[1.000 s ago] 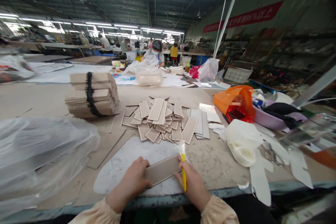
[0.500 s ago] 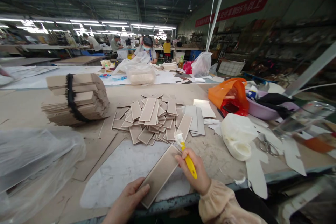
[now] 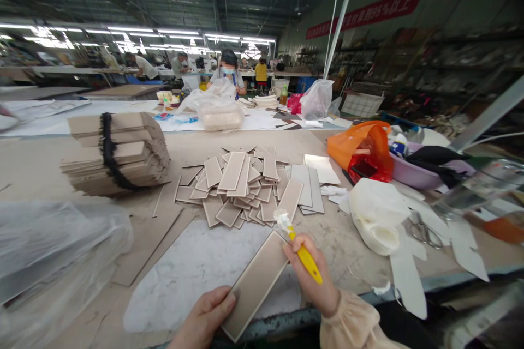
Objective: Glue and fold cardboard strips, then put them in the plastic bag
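Observation:
My left hand (image 3: 204, 318) grips the near end of a long tan cardboard strip (image 3: 256, 283) that lies slanted on a white sheet (image 3: 196, 267) at the table's front edge. My right hand (image 3: 313, 278) touches the strip's far end and holds a yellow-handled brush (image 3: 301, 248) whose white bristles point up and away. Just beyond lies a loose pile of several similar tan strips (image 3: 245, 188).
A bundle of cardboard tied with a black band (image 3: 117, 152) stands at the left. Clear plastic bag (image 3: 53, 245) lies near left. A white glue container (image 3: 374, 215), scissors (image 3: 421, 229), an orange bag (image 3: 362, 155) and a purple basin (image 3: 413, 174) are at the right. Other people work at far tables.
The strip has turned from lying crosswise to slanting away from me. My right hand has moved up and right with the brush, and my left hand has drawn back toward the table edge.

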Demonstrator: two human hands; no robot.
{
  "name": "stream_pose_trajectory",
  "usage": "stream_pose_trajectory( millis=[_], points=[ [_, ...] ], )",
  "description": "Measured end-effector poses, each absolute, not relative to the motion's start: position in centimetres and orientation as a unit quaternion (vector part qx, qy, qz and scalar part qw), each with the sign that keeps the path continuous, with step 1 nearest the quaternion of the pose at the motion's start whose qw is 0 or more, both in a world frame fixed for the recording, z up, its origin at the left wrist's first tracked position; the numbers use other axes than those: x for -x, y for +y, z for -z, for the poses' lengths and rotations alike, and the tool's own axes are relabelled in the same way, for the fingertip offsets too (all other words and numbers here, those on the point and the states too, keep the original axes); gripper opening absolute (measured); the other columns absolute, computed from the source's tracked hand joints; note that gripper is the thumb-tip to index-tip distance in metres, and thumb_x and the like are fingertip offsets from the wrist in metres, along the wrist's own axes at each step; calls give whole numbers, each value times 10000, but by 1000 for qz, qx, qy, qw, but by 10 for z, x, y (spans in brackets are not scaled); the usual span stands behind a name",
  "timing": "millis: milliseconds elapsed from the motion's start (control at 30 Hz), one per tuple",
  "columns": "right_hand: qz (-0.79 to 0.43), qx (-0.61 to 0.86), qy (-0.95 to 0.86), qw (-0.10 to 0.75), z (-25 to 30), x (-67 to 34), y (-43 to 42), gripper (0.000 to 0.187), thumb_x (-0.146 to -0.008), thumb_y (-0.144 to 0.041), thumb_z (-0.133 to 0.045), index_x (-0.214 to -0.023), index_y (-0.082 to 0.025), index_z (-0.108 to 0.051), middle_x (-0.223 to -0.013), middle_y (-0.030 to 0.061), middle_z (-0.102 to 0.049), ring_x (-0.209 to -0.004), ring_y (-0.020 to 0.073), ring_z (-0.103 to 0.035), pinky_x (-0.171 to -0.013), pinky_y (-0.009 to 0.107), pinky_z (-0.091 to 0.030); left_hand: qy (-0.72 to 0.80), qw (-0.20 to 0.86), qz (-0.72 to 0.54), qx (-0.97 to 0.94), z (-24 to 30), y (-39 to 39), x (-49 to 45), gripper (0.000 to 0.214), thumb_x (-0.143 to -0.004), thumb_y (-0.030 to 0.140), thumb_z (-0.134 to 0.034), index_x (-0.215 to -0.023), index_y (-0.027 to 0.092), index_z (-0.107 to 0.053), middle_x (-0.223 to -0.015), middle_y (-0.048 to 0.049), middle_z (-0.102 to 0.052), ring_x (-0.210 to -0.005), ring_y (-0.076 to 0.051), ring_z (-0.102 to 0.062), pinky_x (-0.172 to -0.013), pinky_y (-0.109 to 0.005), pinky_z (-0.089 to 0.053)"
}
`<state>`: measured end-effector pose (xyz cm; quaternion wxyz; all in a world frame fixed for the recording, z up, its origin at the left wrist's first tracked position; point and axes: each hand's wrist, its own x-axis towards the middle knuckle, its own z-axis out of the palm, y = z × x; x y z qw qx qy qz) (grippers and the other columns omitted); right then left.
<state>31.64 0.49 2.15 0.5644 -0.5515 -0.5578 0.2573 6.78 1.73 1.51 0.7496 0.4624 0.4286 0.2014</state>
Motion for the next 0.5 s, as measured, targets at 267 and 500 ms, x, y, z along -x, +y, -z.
stream_pose_trajectory(
  millis=[267, 500],
  points=[
    [-185, 540, -605, 556, -24, -317, -1, 241, -963, -287, -525, -758, -230, -412, -640, -59, -431, -531, 106, -442, -515, 210, -382, 429, 738, -178, -490, -15, 13, -74, 579, -676, 713, -662, -695, 138, -595, -605, 22, -432, -585, -98, -355, -549, -223, -261],
    [-181, 564, -541, 597, -22, -330, 1, 206, -963, -343, -540, -834, -236, -420, -772, -3, -608, -627, 139, -597, -573, 222, -499, 422, 752, -191, -469, -32, 19, -74, 551, -716, 669, -657, -775, 122, -631, -637, -2, -532, -568, -100, -456, -543, -213, -343]
  ],
)
